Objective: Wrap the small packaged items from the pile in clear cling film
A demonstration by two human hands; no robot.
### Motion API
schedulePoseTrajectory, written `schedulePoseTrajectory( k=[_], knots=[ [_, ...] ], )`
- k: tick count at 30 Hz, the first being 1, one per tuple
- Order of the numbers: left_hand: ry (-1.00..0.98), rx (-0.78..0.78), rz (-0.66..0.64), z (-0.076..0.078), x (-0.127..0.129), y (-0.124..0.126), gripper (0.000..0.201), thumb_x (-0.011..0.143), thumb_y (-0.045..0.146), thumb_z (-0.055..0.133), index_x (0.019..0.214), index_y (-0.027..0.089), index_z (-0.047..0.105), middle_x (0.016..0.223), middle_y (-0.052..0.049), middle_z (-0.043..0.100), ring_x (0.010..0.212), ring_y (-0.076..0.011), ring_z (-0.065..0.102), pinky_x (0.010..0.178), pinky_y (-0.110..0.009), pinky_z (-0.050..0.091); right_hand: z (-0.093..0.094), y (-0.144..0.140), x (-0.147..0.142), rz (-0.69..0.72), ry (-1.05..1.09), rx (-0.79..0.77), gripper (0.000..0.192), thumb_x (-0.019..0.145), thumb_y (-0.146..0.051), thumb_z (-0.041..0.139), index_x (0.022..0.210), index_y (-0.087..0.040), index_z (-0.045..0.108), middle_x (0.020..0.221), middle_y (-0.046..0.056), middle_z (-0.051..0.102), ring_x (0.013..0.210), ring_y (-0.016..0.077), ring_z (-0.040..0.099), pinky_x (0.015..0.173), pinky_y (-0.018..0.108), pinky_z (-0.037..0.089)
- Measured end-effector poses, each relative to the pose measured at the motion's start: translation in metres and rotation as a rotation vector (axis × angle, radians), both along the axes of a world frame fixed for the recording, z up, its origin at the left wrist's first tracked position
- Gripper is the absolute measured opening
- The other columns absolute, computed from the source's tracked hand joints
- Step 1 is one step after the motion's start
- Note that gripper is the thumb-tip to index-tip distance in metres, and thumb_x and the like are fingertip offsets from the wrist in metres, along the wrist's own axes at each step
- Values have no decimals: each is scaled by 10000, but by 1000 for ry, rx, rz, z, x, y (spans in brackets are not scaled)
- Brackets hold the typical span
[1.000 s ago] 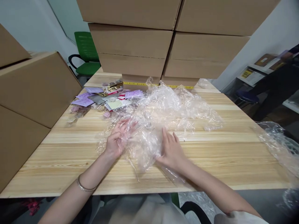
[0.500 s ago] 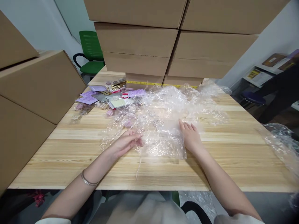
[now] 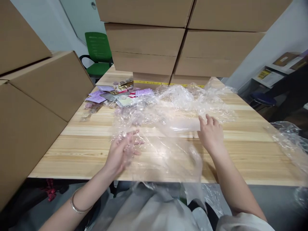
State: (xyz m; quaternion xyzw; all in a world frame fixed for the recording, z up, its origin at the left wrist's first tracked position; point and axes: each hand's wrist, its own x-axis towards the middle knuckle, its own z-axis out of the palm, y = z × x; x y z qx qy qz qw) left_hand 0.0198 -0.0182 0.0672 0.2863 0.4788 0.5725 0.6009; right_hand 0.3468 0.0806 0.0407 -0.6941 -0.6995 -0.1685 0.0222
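Observation:
Clear plastic film lies crumpled and blurred between my hands, its near part hanging over the table edge toward my lap. My left hand is among its folds at the left, fingers apart, with some film across them. At the right, my right hand is palm down with its fingers spread, beside the end of a smooth translucent strip of plastic. Whether those fingertips touch the strip or the table, I cannot tell. More crumpled clear plastic is heaped beyond both hands.
Purple packets and other small packets are piled at the back left of the wooden table. Cardboard boxes are stacked at the back, and others stand at the left. Loose plastic lies at the right edge.
The film between my hands has spread out and come toward me, over the table edge. My right hand has moved right, and my left hand slightly left and nearer, its fingers wider apart.

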Motion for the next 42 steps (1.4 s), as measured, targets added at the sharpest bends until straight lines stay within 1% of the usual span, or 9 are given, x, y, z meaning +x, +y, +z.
schedulePoseTrajectory(
  k=[7, 11, 16, 20, 24, 29, 34, 37, 42],
  knots=[
    [228, -89, 4, -69, -9, -13, 605, 670, 329, 787, 1147, 243, 425, 1359, -136, 513, 795, -218, 718, 523, -355, 616, 16, -48, -32, 254, 524, -31, 402, 1004, -344, 316, 1076, -173, 673, 1013, 113, 691, 911, 246, 647, 767, 363, 508],
    [318, -41, -21, -74, -13, -13, 766, 663, 272, 775, 1289, 269, 333, 1307, -140, 523, 703, -161, 687, 438, -237, 537, 20, -59, -70, 516, 578, 42, 468, 1012, -327, 301, 1427, -184, 464, 1342, 119, 582, 1253, 271, 521, 1028, 459, 445],
    [310, -52, -27, -66, -17, -7, 799, 649, 243, 808, 1333, 238, 395, 950, -12, 629, 657, -111, 622, 527, -198, 503, -25, -47, -123, 1028, 332, -407, 664, 996, -525, 355, 1568, -232, 187, 1626, 47, 173, 1498, 256, 138, 1208, 480, 183],
    [320, -22, 189, -60, -50, -9, 632, 641, 294, 829, 1197, 219, 537, 842, 23, 614, 704, -104, 611, 582, -175, 476, -56, -42, -132, 968, 273, -459, 710, 966, -625, 337, 1558, -247, 232, 1634, 79, 100, 1499, 326, 9, 1195, 561, 81],
    [419, 44, 390, -62, -103, -8, 571, 647, 261, 794, 1155, 228, 537, 732, 74, 518, 528, -59, 474, 490, -162, 392, -58, -50, -127, 923, 256, -425, 687, 980, -601, 319, 1563, -254, 210, 1634, 92, 77, 1495, 345, -2, 1181, 590, 82],
    [899, 226, 673, -53, -172, 41, 389, 755, 237, 602, 1139, 220, 541, 974, -32, 540, 806, -151, 576, 669, -249, 492, -59, -55, -128, 896, 247, -383, 678, 980, -581, 341, 1562, -257, 217, 1631, 100, 90, 1494, 355, 27, 1171, 608, 122],
    [1643, -72, 423, -50, -211, 130, 686, 780, 507, 624, 1321, 109, 485, 1427, -253, 373, 1333, -420, 347, 1082, -527, 307, -63, -54, -129, 890, 247, -362, 682, 972, -579, 364, 1564, -283, 195, 1635, 74, 88, 1496, 346, 27, 1177, 602, 134],
    [1676, -256, 301, -62, -208, 164, 786, 786, 634, 557, 1385, 134, 456, 1446, -277, 379, 1328, -468, 339, 1052, -597, 263, -64, -54, -128, 891, 258, -344, 692, 962, -571, 402, 1564, -310, 180, 1637, 49, 88, 1496, 343, 44, 1179, 596, 151],
    [1711, -180, 234, -77, -188, 170, 552, 783, 584, 571, 1199, 222, 611, 1373, -193, 473, 1250, -424, 416, 1013, -525, 324, -64, -52, -128, 903, 255, -356, 691, 962, -574, 403, 1561, -286, 213, 1635, 74, 86, 1497, 344, 40, 1175, 599, 161]
  ],
)
